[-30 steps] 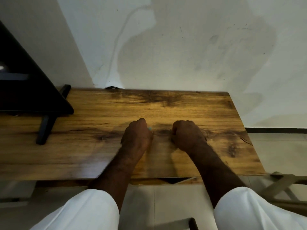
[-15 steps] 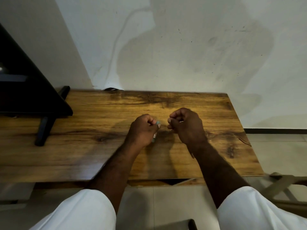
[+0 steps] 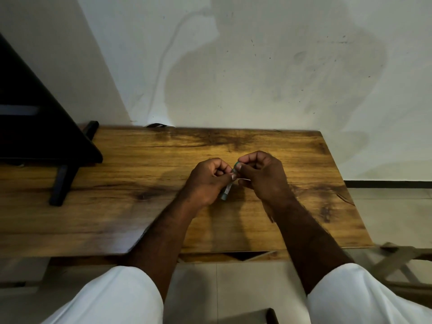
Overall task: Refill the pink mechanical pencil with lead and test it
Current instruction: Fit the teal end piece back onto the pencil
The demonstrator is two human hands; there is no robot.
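Observation:
My left hand (image 3: 207, 182) is closed around a small grey-green lead tube (image 3: 226, 191), held slanted just above the wooden table (image 3: 117, 206). The tube's lower end sticks out below my fingers. My right hand (image 3: 264, 176) meets it from the right, with thumb and forefinger pinched on the tube's green cap (image 3: 236, 163) at the top end. A thin pale strip shows between the two hands. The pink mechanical pencil is not visible. A thin dark sliver (image 3: 271, 217) shows under my right wrist, and I cannot tell what it is.
A black stand with a slanted panel (image 3: 46, 127) and a dark leg (image 3: 62, 183) occupies the table's left end. A stained white wall rises behind the table. A folding wooden frame (image 3: 402, 260) stands on the tiled floor at the right.
Both hands were fists resting on the table. They have lifted and come together, the lead tube now shows in my left hand, and my right fingers have closed on its cap.

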